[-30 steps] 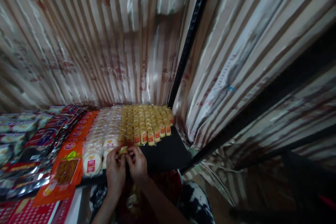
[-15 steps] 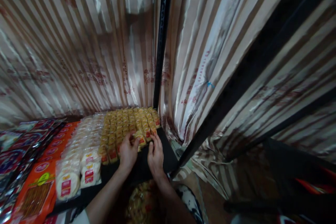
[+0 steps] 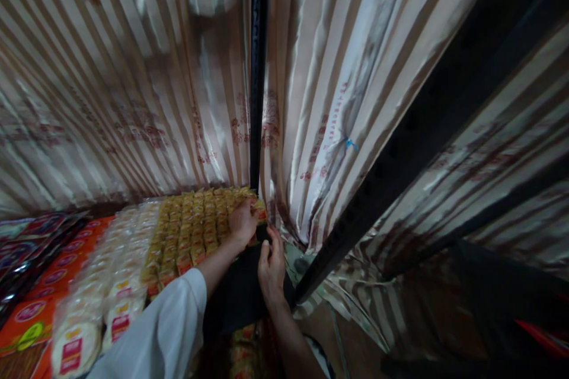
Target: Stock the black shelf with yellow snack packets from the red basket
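Small yellow snack packets (image 3: 184,228) stand in tight rows on a dark shelf (image 3: 237,293). My left hand (image 3: 243,222) reaches over to the far right corner of these rows, by the post. Its fingers close around a yellow packet (image 3: 260,208) there, partly hidden by the hand. Near the shelf's right edge is my right hand (image 3: 272,263), its fingers stretched out, the palm turned to the left and nothing in it. Dark shelf surface shows between the hands and in front of the packets.
Left of the rows lie clear packs of round white crackers (image 3: 77,340), orange snack bags (image 3: 44,302) and dark shiny bags (image 3: 33,249). A black post (image 3: 256,83) rises at the back corner, another slanted post (image 3: 355,219) at right. Striped curtains (image 3: 133,100) hang behind. More yellow packets (image 3: 243,352) sit below.
My left hand has moved from the front of the yellow rows to their back right corner. The right hand stays near the shelf edge, fingers extended. The view has shifted right.
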Tool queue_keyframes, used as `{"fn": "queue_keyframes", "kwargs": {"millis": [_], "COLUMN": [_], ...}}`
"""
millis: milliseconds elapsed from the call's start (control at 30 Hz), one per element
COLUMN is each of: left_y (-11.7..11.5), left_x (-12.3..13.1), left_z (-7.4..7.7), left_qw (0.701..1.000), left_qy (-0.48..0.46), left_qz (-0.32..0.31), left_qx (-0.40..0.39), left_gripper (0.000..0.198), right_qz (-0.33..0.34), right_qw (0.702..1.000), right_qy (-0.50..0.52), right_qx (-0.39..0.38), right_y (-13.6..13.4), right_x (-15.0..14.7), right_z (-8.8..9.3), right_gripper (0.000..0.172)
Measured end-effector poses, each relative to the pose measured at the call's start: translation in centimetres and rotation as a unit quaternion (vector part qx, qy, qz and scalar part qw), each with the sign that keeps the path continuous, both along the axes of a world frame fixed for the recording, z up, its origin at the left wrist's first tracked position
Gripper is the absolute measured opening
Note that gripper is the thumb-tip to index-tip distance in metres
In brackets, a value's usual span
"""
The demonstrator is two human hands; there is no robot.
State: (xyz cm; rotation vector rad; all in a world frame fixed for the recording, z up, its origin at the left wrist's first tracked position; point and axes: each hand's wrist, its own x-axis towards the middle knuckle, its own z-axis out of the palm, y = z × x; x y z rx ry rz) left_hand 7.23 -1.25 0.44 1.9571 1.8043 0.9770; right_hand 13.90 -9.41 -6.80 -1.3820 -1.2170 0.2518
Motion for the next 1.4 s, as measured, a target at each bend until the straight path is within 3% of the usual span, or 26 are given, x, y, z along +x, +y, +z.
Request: {"fn": "queue_keyframes", "kwargs": {"millis": [467,733,933,1200,1400], "left_y": [1.1,1.6,1.7,1.3,1.9], "left_x": [-0.3,-0.3,-0.1,-0.5,-0.5], "left_z": [-1.7,-1.6,-1.9,-2.5,-2.7], "left_qw": [0.982,0.978,0.977,0.972,0.969], "left_qy": [0.185,0.204,0.213,0.191,0.206], "left_qz": [-0.034,-0.029,-0.024,-0.121,-0.124], "left_qx": [0.030,0.005,0.010,0.063,0.051], "left_gripper": [0.016,0.018,0.026,0.025,0.021], "right_qz": [0.041,-0.015,0.003,-0.004,-0.010], "right_qw": [0.996,0.996,0.994,0.987,0.983], "right_qy": [0.006,-0.044,-0.084,-0.139,-0.162], "right_qx": [-0.077,-0.071,-0.069,-0.081,-0.087], "right_y": [3.0,3.8,3.8,4.2,3.9], "right_x": [-0.2,-0.3,-0.3,-0.6,-0.7], "right_z": [-3.0,-3.2,-4.0,-4.5,-4.1], "right_gripper": [0.044,0.044,0.044,0.041,0.040]}}
